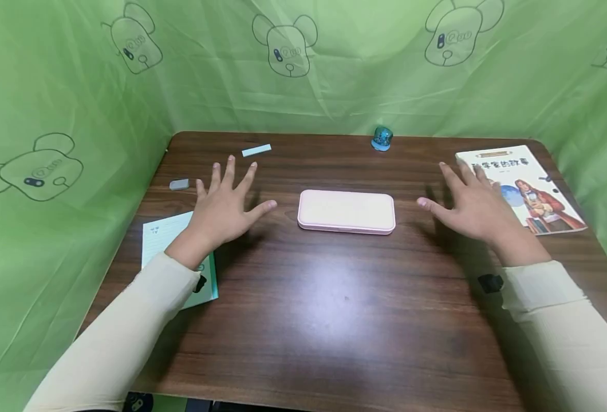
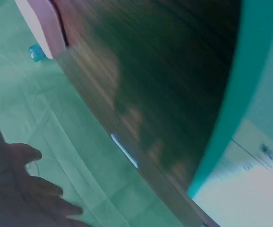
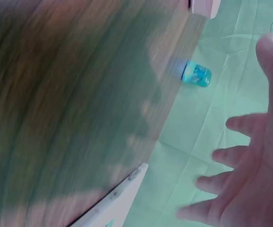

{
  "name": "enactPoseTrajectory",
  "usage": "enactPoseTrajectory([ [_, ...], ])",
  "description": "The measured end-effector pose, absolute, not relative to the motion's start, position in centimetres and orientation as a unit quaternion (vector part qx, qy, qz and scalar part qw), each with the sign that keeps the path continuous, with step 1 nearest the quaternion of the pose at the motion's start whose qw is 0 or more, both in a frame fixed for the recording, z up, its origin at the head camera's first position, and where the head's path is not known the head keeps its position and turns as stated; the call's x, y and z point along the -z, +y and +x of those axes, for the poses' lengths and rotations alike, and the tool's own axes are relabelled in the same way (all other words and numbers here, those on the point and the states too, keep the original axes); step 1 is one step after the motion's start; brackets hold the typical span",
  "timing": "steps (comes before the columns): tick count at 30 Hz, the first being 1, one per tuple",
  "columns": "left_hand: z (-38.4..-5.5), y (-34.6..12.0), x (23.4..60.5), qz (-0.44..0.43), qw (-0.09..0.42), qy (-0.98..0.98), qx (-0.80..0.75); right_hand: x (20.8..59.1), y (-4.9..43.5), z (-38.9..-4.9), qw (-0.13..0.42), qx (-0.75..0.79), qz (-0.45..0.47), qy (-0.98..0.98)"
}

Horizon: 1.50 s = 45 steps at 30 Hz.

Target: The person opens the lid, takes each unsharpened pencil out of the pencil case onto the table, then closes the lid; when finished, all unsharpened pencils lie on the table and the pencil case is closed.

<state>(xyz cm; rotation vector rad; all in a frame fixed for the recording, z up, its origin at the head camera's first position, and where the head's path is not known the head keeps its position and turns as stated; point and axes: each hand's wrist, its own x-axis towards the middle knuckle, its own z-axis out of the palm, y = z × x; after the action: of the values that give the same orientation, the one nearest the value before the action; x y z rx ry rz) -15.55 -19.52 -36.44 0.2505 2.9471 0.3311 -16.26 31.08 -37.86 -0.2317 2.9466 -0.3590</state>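
Both hands hover over the desk with fingers spread, and neither holds anything. My left hand (image 1: 224, 207) is above the upper right part of a light-blue lined notebook (image 1: 166, 224), hiding some of it. My right hand (image 1: 476, 209) overlaps the left side of a white book with an illustrated cover (image 1: 551, 200). Between the hands lies a closed pink pencil case (image 1: 347, 212). In the right wrist view, the fingers of the right hand (image 3: 250, 165) stand apart, and a blue pencil sharpener (image 3: 196, 74) shows beyond them.
A grey-white eraser (image 1: 179, 184) lies above the notebook on the left. Further back is a thin pale-blue strip (image 1: 256, 150). The sharpener stands near the desk's back edge. Green cloth (image 1: 334, 86) with printed mouse heads hangs around the brown wooden desk (image 1: 283, 320).
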Motion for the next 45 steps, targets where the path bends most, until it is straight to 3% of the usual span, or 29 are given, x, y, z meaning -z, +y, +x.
enactPoseTrajectory([
  [9, -15.6, -16.1, 34.5, 0.085, 0.063, 0.945, -0.309, 36.9, 27.3, -16.0, 0.052, 0.264, -0.097, 0.958],
  [21, -16.2, -10.2, 37.0, 0.203, 0.177, 0.932, -0.243, 38.9, 20.9, -15.8, 0.141, 0.226, -0.197, 0.944],
  [27, -16.5, -9.5, 37.8, 0.247, 0.217, 0.918, -0.223, 39.9, 20.7, -15.5, 0.144, 0.232, -0.202, 0.941],
  [40, -17.4, -10.2, 39.4, 0.288, 0.149, 0.926, -0.194, 40.9, 21.0, -15.8, 0.136, 0.231, -0.211, 0.94],
  [45, -17.7, -9.9, 39.7, 0.285, 0.152, 0.925, -0.198, 40.9, 21.4, -15.8, 0.127, 0.229, -0.215, 0.941],
])
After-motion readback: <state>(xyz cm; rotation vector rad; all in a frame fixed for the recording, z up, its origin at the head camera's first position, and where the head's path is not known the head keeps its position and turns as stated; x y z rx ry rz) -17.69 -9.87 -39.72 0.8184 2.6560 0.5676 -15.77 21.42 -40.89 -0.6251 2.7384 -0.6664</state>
